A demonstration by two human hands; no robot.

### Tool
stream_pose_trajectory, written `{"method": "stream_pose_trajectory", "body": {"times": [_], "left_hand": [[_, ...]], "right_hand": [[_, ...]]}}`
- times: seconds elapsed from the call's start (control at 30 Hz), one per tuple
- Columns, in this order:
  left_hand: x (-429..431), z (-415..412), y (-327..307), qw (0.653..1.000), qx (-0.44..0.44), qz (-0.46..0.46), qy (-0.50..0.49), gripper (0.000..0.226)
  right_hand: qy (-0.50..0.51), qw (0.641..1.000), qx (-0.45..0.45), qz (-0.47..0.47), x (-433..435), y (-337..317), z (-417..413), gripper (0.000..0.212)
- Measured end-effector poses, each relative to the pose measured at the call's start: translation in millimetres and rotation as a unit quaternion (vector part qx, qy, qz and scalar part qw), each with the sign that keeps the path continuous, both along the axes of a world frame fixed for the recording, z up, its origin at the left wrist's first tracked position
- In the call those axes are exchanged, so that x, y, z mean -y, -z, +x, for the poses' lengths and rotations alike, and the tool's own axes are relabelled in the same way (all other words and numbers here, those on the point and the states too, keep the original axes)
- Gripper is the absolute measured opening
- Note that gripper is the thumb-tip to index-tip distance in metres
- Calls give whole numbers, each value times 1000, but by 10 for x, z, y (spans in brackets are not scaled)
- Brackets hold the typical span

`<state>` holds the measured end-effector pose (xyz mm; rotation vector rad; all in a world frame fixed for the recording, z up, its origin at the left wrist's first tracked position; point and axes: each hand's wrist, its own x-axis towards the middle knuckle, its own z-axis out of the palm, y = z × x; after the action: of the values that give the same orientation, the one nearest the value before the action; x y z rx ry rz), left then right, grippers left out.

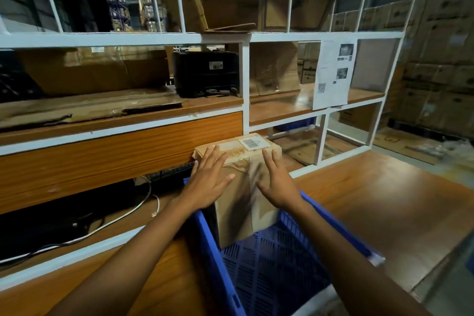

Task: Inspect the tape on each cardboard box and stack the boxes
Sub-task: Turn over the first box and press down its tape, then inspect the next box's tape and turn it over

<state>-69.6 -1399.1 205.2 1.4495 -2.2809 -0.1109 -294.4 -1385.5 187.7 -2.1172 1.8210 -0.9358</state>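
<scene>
From the head camera, you face a tall cardboard box (246,187) standing upright at the far end of a blue crate (269,259) on the wooden worktop (372,200). Your left hand (209,178) lies flat and spread on its upper left edge; your right hand (278,182), fingers spread wide, hovers at or on its front face, gripping nothing. Clear tape (241,159) runs over the top, beside a barcode label (252,142). Only this one box shows, so inspection seems underway and stacking not yet begun.
</scene>
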Motion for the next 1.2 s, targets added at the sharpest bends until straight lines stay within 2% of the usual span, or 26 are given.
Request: {"method": "stream_pose_trajectory", "body": {"times": [0.17,0.27,0.37,0.6,0.77,0.87,1.07,1.17,1.2], "left_hand": [[-583,171,-149,981,-141,-82,100,69],[-896,375,-166,963,-196,-106,152,67],[-1220,582,-77,941,-230,-102,227,64],[-2167,786,283,890,-219,-68,394,66],[-2998,622,421,842,-213,-30,496,66],[-3649,470,478,808,-198,-10,554,64],[-5327,275,722,727,-138,53,671,59],[-6352,397,798,679,-109,97,719,59],[-6907,536,841,649,-103,116,745,58]], "right_hand": [[84,981,139,-103,-801,-2,279,84],[139,962,166,-168,-1387,21,545,80],[207,942,165,-207,-2007,83,897,80],[323,911,116,-231,-3523,215,1617,72],[435,865,87,-235,-4718,273,1974,68],[499,828,73,-243,-5504,347,2160,65],[636,729,75,-242,-7238,582,2662,60],[696,672,77,-242,-8169,712,3088,57],[727,639,78,-239,-8667,771,3373,57]]}}
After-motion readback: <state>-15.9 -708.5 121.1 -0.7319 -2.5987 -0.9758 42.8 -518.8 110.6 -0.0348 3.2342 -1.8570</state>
